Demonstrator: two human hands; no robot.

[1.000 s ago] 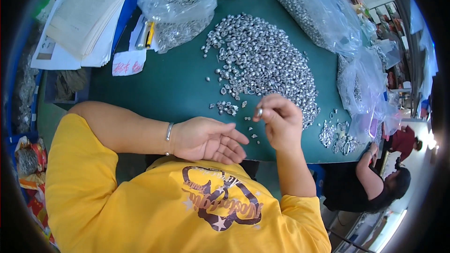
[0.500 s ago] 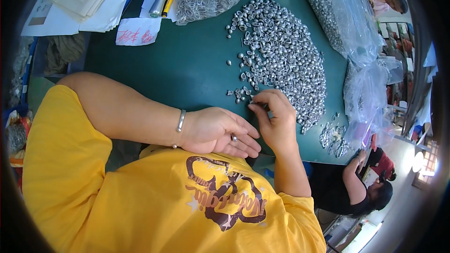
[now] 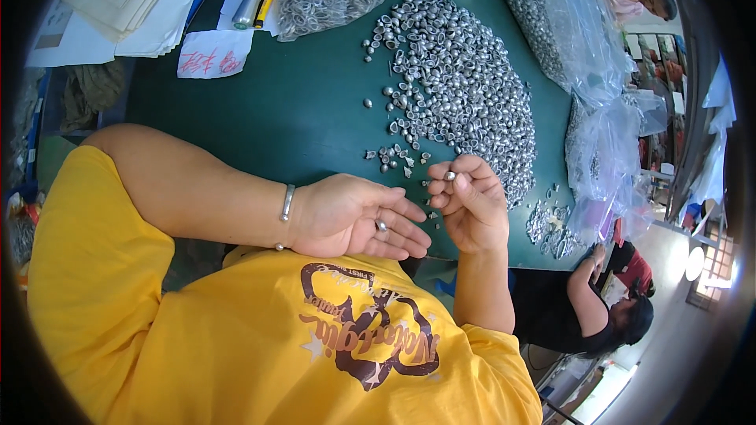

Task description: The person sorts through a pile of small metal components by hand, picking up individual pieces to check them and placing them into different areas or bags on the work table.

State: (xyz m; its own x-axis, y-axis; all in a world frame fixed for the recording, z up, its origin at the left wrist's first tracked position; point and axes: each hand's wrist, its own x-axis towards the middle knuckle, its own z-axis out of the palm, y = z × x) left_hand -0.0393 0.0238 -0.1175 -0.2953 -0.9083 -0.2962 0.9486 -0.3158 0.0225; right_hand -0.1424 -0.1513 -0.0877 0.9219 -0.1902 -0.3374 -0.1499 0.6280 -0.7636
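Note:
My left hand lies palm up above my lap, its fingers stretched out. On its fingers shows a small shiny silver thing; whether it is a worn ring or a loose piece I cannot tell. A bangle circles that wrist. Just to the right, my right hand is raised with its palm turned toward me, pinching a small silver domed metal piece between thumb and fingers. Beyond it spreads a big heap of similar silver pieces. A few pieces lie apart from the heap, left of my right hand.
The green tabletop carries a clear bag of metal rings, a yellow marker and a note with red writing. Clear plastic bags line the far right, by a small flat-piece pile. Two other people sit at the right.
My right hand has turned palm toward me, and the piece it pinches now shows. My left hand keeps its pose. The whole view has shifted slightly.

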